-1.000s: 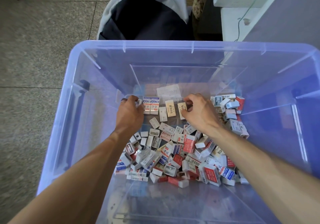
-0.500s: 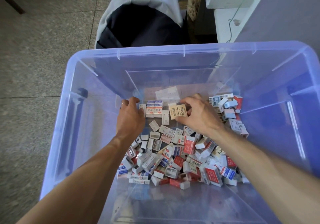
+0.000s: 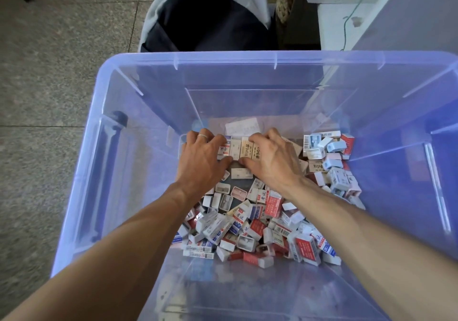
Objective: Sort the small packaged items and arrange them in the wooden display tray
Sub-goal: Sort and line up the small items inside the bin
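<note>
At the far left lies speckled floor point(image 3: 49, 77), and on it stands a large clear bluish plastic bin point(image 3: 81, 196) that fills most of the view. Both bare forearms reach down into it from the near edge.

The left hand point(image 3: 202, 158), a ring point(image 3: 202, 136) on one finger, lies palm down at the far end of the bin floor. Its fingers curve over the left end of a short row of small boxes point(image 3: 244, 148) that stand side by side against the far wall, and its thumb presses at the near foot of the row. The grip looks like a loose clasp on the row's left end, though the hand hides the boxes under it, so how firmly it holds them cannot be told.

The row itself sits between the two hands, its pale cream faces showing in the gap, with a single flat box point(image 3: 241, 173) lying on the bin floor just in front of the thumbs.

The right hand point(image 3: 272, 158) mirrors the left: fingers curled over the right end of the row, thumb pointing in toward the other thumb and nearly touching it, so the row is squeezed from both ends.

Nearer the person, a loose heap of small packaged items point(image 3: 255, 224) in red, white and blue covers the middle of the bin floor under both forearms. To the right of the right hand a second cluster of packets point(image 3: 329, 157) is piled near the right wall.

Beyond the bin stands a dark bag point(image 3: 205, 23) with a grey rim.
</note>
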